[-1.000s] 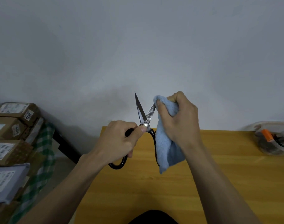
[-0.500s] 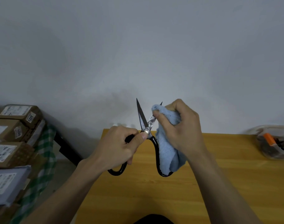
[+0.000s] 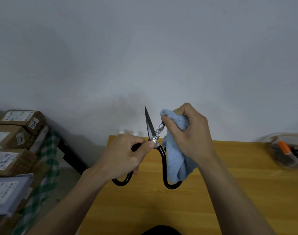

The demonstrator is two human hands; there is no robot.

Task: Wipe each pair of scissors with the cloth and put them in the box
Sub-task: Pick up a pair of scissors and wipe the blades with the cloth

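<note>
A pair of black-handled scissors (image 3: 161, 155) is held upright above the wooden table (image 3: 238, 192), its blades spread apart. My left hand (image 3: 126, 156) grips the left handle, thumb pressed by the pivot screw. My right hand (image 3: 189, 133) holds a light blue cloth (image 3: 176, 160) bunched around the upper part of the right blade, hiding its tip. The rest of the cloth hangs down over the right handle loop. The left blade points straight up, bare.
A clear plastic box (image 3: 288, 150) with an orange-handled item and dark scissors inside sits at the table's far right edge. Stacked cardboard parcels (image 3: 12, 146) on a green checked cloth stand left of the table. A grey wall is close behind.
The cloth in my right hand has slid up the right blade and now covers its tip. The scissors have opened slightly wider, and the view has dipped a little.
</note>
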